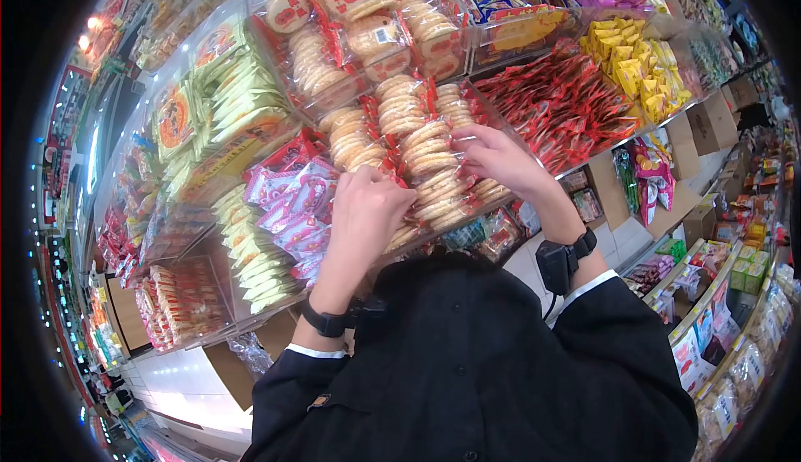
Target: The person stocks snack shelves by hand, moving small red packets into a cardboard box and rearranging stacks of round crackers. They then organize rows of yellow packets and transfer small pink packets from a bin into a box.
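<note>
Rows of round pale crackers (430,152) in clear wrappers with red edges fill a clear bin in front of me. My left hand (372,203) rests over the left part of these rows, fingers bent down and together; whatever lies under the fingertips is hidden. On the right side of the middle row, my right hand (501,160) touches the crackers with its fingers curved and apart. Just left of my left hand lie pink and white packets (294,203). More wrapped crackers (380,37) stand in a bin behind.
Green-wrapped packets (250,99) fill bins on the left. Red packets (555,99) and yellow packets (630,57) lie at the right. The bin's clear front edge (450,235) runs near my body. Shelves (709,295) and a cardboard box (713,124) stand farther right.
</note>
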`<state>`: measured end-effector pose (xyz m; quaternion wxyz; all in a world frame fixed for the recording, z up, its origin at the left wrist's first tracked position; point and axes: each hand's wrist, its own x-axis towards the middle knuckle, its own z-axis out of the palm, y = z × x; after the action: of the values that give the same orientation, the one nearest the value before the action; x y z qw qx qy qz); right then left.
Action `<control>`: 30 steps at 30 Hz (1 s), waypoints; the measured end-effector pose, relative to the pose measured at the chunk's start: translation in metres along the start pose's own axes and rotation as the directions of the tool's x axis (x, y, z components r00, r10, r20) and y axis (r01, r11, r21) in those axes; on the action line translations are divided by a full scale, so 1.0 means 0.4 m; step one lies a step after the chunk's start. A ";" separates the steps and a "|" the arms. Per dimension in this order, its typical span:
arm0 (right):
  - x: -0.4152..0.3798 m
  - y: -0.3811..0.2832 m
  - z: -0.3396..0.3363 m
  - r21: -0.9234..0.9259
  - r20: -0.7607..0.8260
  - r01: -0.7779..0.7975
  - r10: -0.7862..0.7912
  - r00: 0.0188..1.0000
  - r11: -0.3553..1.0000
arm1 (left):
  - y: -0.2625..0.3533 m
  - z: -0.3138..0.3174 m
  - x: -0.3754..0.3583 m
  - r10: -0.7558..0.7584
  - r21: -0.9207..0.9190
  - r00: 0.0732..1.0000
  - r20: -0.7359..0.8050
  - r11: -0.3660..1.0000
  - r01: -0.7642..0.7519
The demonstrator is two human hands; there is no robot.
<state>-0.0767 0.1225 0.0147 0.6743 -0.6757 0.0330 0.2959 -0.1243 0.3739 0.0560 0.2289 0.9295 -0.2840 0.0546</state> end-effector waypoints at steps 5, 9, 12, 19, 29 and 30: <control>0.024 0.017 -0.004 -0.116 0.043 0.143 -0.139 0.989 0.983 | 0.003 -0.002 -0.001 0.026 0.022 0.997 0.075 0.999 -0.028; 0.036 0.007 -0.025 -0.221 -0.087 0.203 -0.227 0.970 0.954 | 0.003 0.003 0.026 -0.070 -0.005 0.992 -0.108 0.998 0.070; 0.064 0.030 -0.026 -0.365 -0.250 0.272 -0.375 0.893 0.891 | 0.001 0.018 0.063 -0.073 -0.023 0.975 -0.210 0.997 0.070; 0.087 0.018 0.013 -0.195 -0.072 0.242 -0.260 0.963 0.950 | -0.022 0.018 0.078 -0.058 0.089 0.997 -0.046 0.994 0.062; 0.011 -0.029 -0.019 -0.493 -0.086 0.346 -0.441 0.894 0.798 | -0.025 0.030 0.075 -0.048 0.152 0.996 -0.071 0.987 0.058; -0.010 -0.035 -0.024 -0.419 -0.082 0.358 -0.427 0.900 0.834 | -0.022 0.029 0.072 -0.024 0.164 0.993 -0.119 0.985 0.044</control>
<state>-0.0705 0.1134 0.0282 0.5653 -0.8125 -0.1088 0.0916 -0.0959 0.3605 0.0491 0.1674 0.9453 -0.2487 0.1283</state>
